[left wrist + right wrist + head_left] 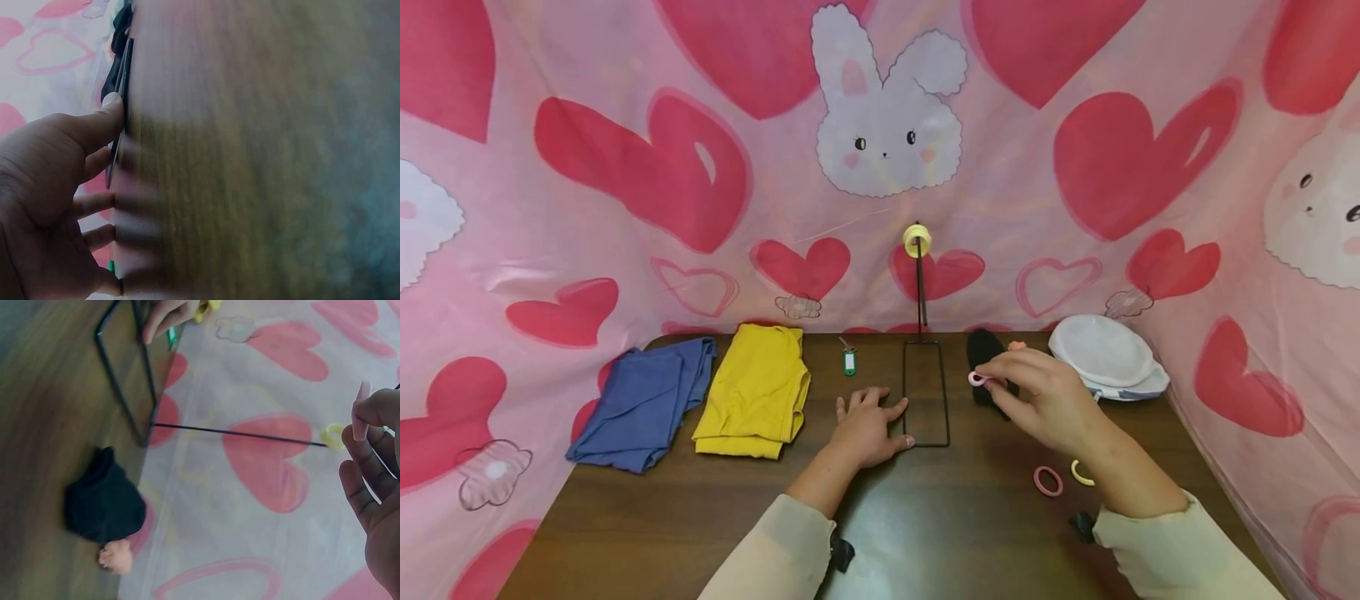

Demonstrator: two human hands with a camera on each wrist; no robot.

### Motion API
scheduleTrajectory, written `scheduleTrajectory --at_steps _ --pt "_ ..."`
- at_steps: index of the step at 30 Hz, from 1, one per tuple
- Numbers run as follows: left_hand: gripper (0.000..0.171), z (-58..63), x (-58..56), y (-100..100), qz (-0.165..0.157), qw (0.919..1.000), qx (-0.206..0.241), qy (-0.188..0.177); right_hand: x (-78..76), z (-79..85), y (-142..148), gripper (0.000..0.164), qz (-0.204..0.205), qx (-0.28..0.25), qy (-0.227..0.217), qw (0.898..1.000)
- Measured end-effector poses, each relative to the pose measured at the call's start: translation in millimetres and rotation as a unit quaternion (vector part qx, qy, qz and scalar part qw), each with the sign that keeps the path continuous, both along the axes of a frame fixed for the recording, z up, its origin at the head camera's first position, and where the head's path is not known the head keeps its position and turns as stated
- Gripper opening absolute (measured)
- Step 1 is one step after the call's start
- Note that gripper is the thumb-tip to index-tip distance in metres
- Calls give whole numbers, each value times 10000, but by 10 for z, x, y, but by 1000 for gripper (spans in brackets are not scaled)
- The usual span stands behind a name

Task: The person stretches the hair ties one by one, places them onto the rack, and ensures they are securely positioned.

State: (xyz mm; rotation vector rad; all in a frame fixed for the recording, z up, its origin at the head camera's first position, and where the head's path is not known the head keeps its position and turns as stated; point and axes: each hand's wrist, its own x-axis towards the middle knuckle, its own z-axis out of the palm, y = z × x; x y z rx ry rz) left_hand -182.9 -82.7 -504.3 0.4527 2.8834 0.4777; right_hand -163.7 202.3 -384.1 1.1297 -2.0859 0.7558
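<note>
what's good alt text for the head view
A right hand pinches a pale pink ring above a brown table, while the left hand touches a black wire stand at its base. A folded blue cloth and a folded yellow cloth lie at far left.

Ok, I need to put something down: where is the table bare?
The table is bare between the left sleeve and right sleeve, and in front of the blue cloth and yellow cloth. The right is crowded: the right hand, pinching a small ring, hovers near a black item, a white item, a pink ring and a yellow ring.
</note>
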Motion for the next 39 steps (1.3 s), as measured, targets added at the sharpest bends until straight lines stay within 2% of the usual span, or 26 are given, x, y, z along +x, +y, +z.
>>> scheduleTrajectory --at_steps 28,34,39 --pt "71 -20 -11 -3 25 10000 11 73 -27 687 -474 23 295 -247 548 9978" --pt "70 -10 -7 1 23 10000 -18 46 -35 782 -554 24 459 -355 648 9962" --pt "70 3 -2 -4 9 10000 19 47 -70 793 -612 24 377 -429 636 9963"
